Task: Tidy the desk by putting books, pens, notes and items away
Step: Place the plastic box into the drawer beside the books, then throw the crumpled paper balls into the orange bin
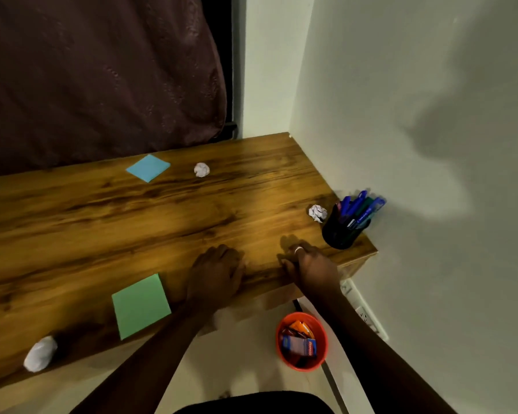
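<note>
While both hands lie low on the wooden desk (162,210) near its front edge, nothing shows plainly in either of them. The left hand (214,273) rests palm down, its fingers (222,253) close together and loosely bent over the wood. The right hand (311,264) sits just beside it toward the wall, a pale ring (298,250) on one finger; its fingers are tucked under and blurred, so I cannot tell whether they pinch anything.

A green sticky note (141,306) lies flat at the front edge, just left of the left forearm. Further left, near the same edge, sits a crumpled white paper (40,354). A blue sticky note (148,167) lies near the back edge, with a small paper ball (201,169) near it on the right. A second paper ball (317,213) rests just beside a black pen holder (341,234), which stands at the desk's right end against the wall (431,115) and holds a bunch of blue and green pens (361,209) that lean toward the wall.

On the floor under the right forearm stands a red bin (320,330) with orange and blue packets inside. A dark curtain (102,79) hangs behind the desk.
</note>
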